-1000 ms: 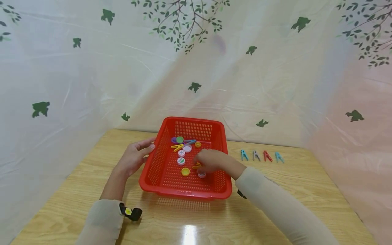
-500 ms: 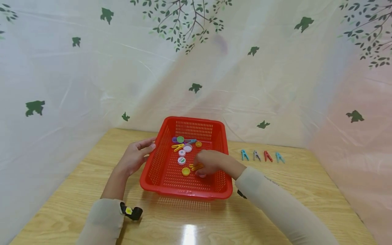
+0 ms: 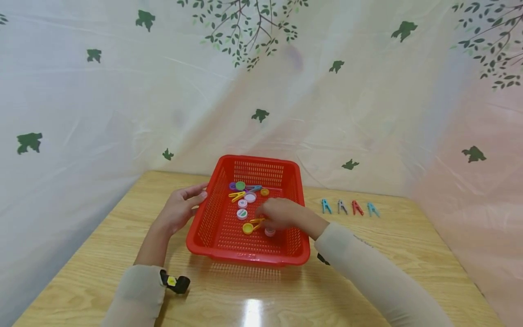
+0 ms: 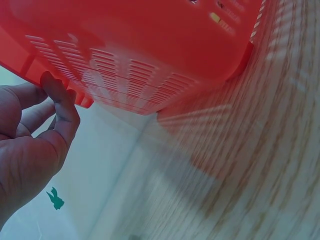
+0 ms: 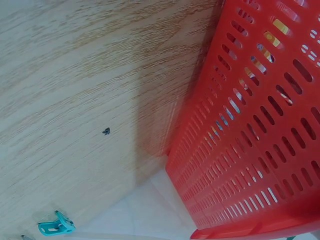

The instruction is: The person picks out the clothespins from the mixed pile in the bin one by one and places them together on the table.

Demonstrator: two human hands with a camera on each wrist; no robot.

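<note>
A red plastic basket [image 3: 249, 259] sits on the wooden table with bottle caps and clothespins inside. My left hand [image 3: 180, 210] holds its left rim, thumb and fingers bent at the edge; the left wrist view shows this hand [image 4: 37, 130] against the rim from outside. My right hand [image 3: 279, 213] reaches into the basket and pinches a yellow clothespin [image 3: 256, 221], partly covered by the fingers. Beside that clothespin lies a yellow cap [image 3: 247, 228], and a pink cap [image 3: 269, 232] is below the hand. The basket wall [image 5: 255, 120] hides the right hand in the right wrist view.
Farther back in the basket are white caps [image 3: 242, 214], a green cap [image 3: 240, 185], another yellow clothespin [image 3: 237, 196] and a blue clothespin [image 3: 254, 188]. Several clothespins stand in a row right of the basket, a red one [image 3: 357, 208] among them. A curtain [image 3: 204, 113] hangs behind the table.
The yellow clothespin in my right hand has shifted slightly left and turned, now beside the yellow cap, and more of it shows. My left hand stays at the basket rim.
</note>
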